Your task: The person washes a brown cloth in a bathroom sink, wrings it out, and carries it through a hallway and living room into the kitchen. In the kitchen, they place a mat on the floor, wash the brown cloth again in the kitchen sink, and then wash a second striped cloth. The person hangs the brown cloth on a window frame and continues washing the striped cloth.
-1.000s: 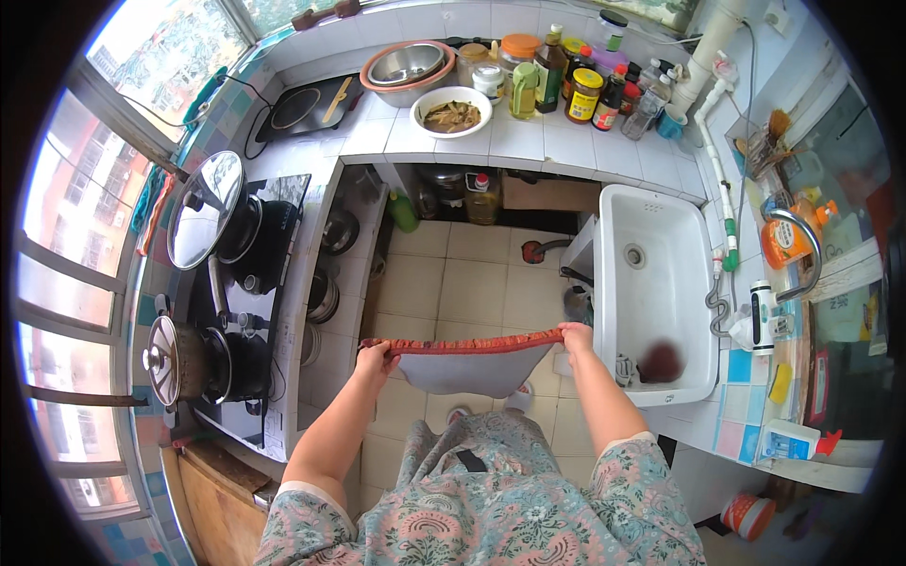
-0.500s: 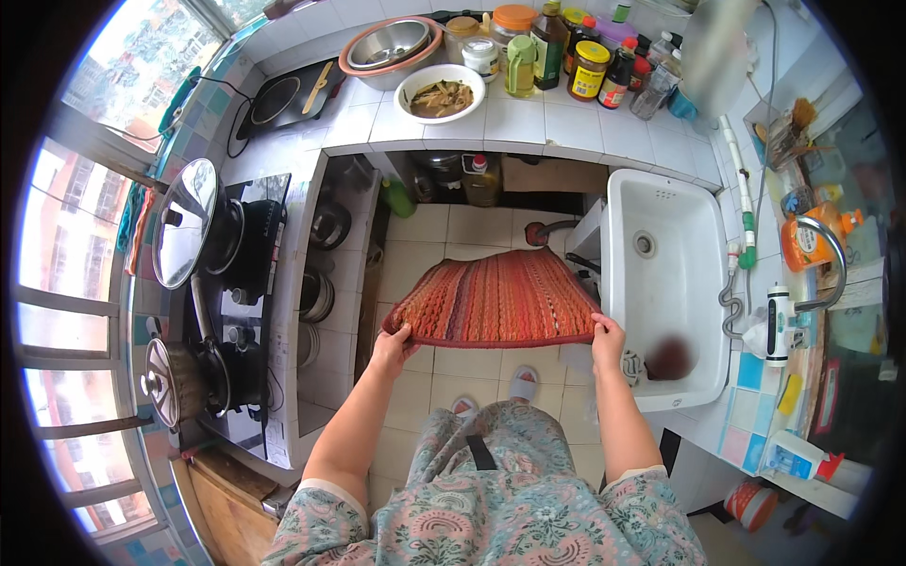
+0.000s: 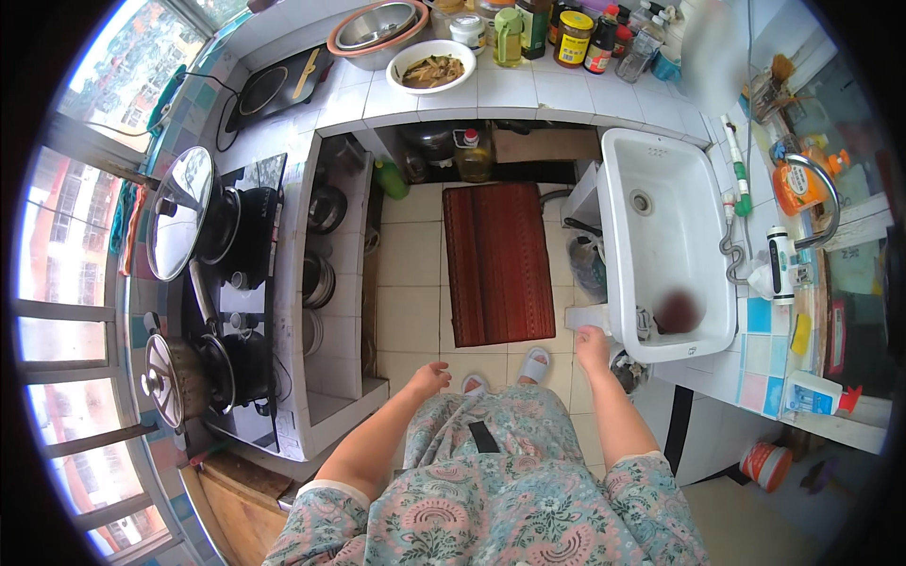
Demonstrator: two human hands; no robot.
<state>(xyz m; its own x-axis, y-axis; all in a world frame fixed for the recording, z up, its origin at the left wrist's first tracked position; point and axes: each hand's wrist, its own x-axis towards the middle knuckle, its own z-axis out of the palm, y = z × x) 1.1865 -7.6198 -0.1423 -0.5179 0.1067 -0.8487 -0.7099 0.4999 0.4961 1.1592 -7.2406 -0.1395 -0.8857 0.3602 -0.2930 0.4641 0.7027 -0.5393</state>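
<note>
A red striped mat (image 3: 497, 263) lies flat on the tiled floor between the counter and the white sink (image 3: 700, 226). My left hand (image 3: 430, 378) hangs above the floor near the mat's near left corner, fingers loosely apart, holding nothing. By the sink's front corner is my right hand (image 3: 593, 348), just below the near right corner of the mat and also empty. My feet in pale slippers (image 3: 534, 363) stand at the mat's near edge.
A stove with black pots and lids (image 3: 225, 274) runs along the left. The tiled counter at the back holds a bowl of food (image 3: 430, 68), metal bowls (image 3: 377, 26) and several jars. Pots sit on shelves under the counter. A dark red object (image 3: 676, 309) lies in the sink.
I held the mat stretched between both hands, swung it out flat, then let it go. It now lies on the floor and both hands have pulled back, empty.
</note>
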